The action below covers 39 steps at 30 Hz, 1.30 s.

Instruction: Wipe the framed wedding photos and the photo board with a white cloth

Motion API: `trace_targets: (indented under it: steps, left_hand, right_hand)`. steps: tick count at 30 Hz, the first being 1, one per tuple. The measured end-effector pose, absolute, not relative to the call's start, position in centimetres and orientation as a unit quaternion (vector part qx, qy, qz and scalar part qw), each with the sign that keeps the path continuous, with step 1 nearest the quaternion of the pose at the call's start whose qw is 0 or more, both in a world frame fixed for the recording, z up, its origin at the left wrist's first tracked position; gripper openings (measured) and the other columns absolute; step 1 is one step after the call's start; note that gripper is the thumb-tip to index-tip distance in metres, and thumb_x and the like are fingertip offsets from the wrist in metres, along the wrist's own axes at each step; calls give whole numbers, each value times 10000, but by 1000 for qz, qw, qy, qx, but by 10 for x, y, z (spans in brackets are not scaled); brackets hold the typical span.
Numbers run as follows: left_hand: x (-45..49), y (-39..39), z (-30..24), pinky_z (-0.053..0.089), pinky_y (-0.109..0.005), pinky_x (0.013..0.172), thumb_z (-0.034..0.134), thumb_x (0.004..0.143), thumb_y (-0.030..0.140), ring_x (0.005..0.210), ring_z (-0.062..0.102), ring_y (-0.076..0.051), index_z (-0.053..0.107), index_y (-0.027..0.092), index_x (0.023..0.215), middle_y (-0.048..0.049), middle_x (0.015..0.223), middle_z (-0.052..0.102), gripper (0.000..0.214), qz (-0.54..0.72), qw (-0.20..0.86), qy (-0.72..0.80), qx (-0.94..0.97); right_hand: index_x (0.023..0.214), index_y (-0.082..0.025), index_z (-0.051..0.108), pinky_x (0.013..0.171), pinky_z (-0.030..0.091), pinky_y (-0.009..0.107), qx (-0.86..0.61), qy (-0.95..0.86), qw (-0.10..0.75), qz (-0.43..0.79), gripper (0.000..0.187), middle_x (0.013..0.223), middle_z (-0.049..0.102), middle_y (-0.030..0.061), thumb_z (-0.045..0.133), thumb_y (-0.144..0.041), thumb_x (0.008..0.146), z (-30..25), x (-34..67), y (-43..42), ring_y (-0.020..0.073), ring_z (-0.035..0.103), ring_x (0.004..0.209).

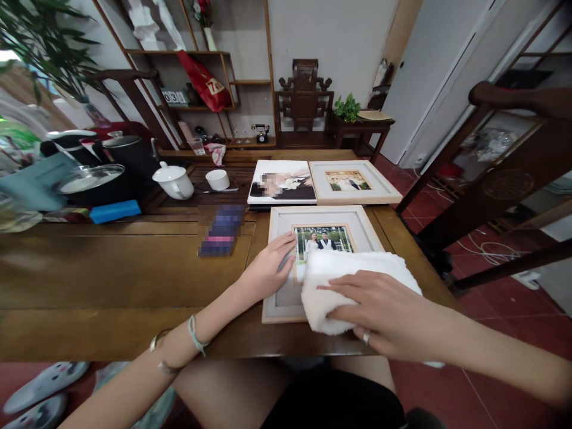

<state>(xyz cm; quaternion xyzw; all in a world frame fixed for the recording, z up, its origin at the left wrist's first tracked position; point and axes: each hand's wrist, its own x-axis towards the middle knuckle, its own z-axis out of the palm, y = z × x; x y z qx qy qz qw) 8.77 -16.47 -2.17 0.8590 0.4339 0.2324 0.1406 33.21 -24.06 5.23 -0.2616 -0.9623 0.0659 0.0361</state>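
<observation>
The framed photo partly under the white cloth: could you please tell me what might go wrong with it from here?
The framed photo lies near the front edge of the table, so a hard pull toward the person could tip it off.
Pushed forward, it might knock the two pictures just behind it.
The left hand rests on it, so the fingers may leave smudges; the right hand holds the white cloth.

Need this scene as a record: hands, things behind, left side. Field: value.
left_hand: left hand rests on near framed photo
right_hand: right hand holds white cloth over same frame
behind: photo panel, second framed photo
left_side: blue box, white lidded cup
surface: wooden table
</observation>
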Motion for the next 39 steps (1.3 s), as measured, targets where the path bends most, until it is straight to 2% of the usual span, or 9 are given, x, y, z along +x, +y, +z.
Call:
trace_targets:
  steps: [6, 14, 16, 21, 26, 29, 33, 36, 39]
  left_hand:
    - [88, -164, -22, 361, -461, 1132, 417, 935, 244, 1351, 434, -245, 543, 91, 1298, -161, 1406, 513, 413, 236, 137, 427, 862]
    - [87, -164, -21, 363, -455, 1133, 440, 927, 251, 1347, 439, -250, 561, 112, 1285, -147, 1405, 518, 403, 243, 147, 430, 857]
    - [88, -164, -20, 364, -458, 1132, 439, 928, 254, 1346, 440, -251, 562, 112, 1285, -147, 1406, 517, 403, 243, 151, 431, 856]
    - [88, -164, -20, 351, -445, 1142, 429, 931, 260, 1351, 433, -250, 560, 86, 1286, -162, 1409, 509, 417, 234, 157, 437, 854]
    - [88, -163, -24, 358, -458, 1136, 428, 931, 254, 1350, 436, -248, 550, 110, 1294, -147, 1400, 523, 409, 241, 144, 431, 858]
    - [87, -163, -24, 361, -458, 1135, 428, 930, 257, 1342, 446, -252, 557, 113, 1284, -149, 1399, 524, 403, 242, 142, 431, 858]
    - [87, -164, -22, 362, -452, 1135, 425, 928, 260, 1346, 440, -256, 558, 109, 1283, -152, 1403, 519, 408, 234, 139, 433, 859]
    - [87, -164, -20, 365, -442, 1134, 420, 923, 239, 1345, 442, -251, 557, 109, 1285, -150, 1401, 522, 408, 229, 134, 430, 863]
    - [87, -165, -19, 365, -448, 1133, 409, 931, 236, 1340, 448, -251, 557, 89, 1283, -161, 1398, 522, 409, 233, 134, 422, 866]
  right_hand:
    - [1180, -195, 629, 1040, 366, 529, -296, -953, 58, -30, 538, 1452, 439, 153, 535, 15, 694, 14, 351, -196, 309, 415, 1323]
    - [1095, -260, 655, 1078, 127, 707, -282, -942, 87, -159, 418, 1487, 406, 51, 501, 18, 823, 8, 368, -130, 319, 334, 1374]
    - [1088, -253, 659, 1072, 170, 697, -289, -940, 88, -159, 430, 1483, 412, 49, 494, 32, 811, 6, 363, -125, 324, 346, 1367]
    - [1169, -204, 632, 991, 407, 527, -293, -950, 54, -97, 543, 1461, 444, 81, 492, 52, 711, 13, 352, -139, 326, 412, 1320]
    - [1138, -228, 648, 839, 492, 440, -261, -965, 20, -15, 483, 1357, 552, 106, 503, -34, 720, 37, 345, -190, 295, 580, 1132]
    - [1118, -288, 647, 834, 496, 402, -232, -972, 12, 33, 487, 1337, 575, 48, 507, -60, 712, 54, 340, -225, 264, 610, 1078]
    - [1113, -332, 636, 929, 472, 392, -196, -977, 31, 76, 441, 1372, 548, -6, 545, -120, 738, 63, 332, -250, 245, 564, 1165]
    - [1155, -298, 623, 1055, 370, 476, -207, -975, 46, 70, 439, 1404, 514, 40, 536, -116, 765, 51, 330, -239, 258, 480, 1268]
    - [1207, -237, 604, 1079, 285, 586, -243, -968, 52, 18, 486, 1450, 449, 120, 522, -73, 758, 27, 337, -211, 308, 388, 1341]
